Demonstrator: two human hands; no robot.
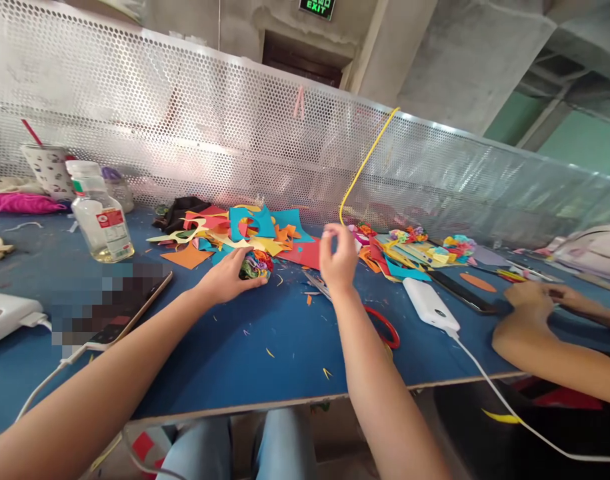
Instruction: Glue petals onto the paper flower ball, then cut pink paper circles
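The left grip [229, 277] lies against a multicoloured bundle [258, 267] on the blue tabletop [265, 353], fingers on its far side and thumb on its near side; whether it actually grasps the bundle, I cannot tell. The bundle sits at the near edge of a loose pile of paper scraps [259, 223] in blue, red, yellow and orange.

The right grip [339, 260] is raised, its fingers curled towards the thumb; whether it pinches anything, I cannot tell. Below it, partly hidden by the forearm, lie red-handled scissors [395, 333]. Small paper bits dot the surface nearby.

A clear bottle [105, 223] and a dark phone [139, 313] are on the left side. To the right, a white power bank [427, 303] lies beside a black phone [459, 291], near a co-worker's forearm [549, 347]. A perforated metal panel [209, 113] rises behind.
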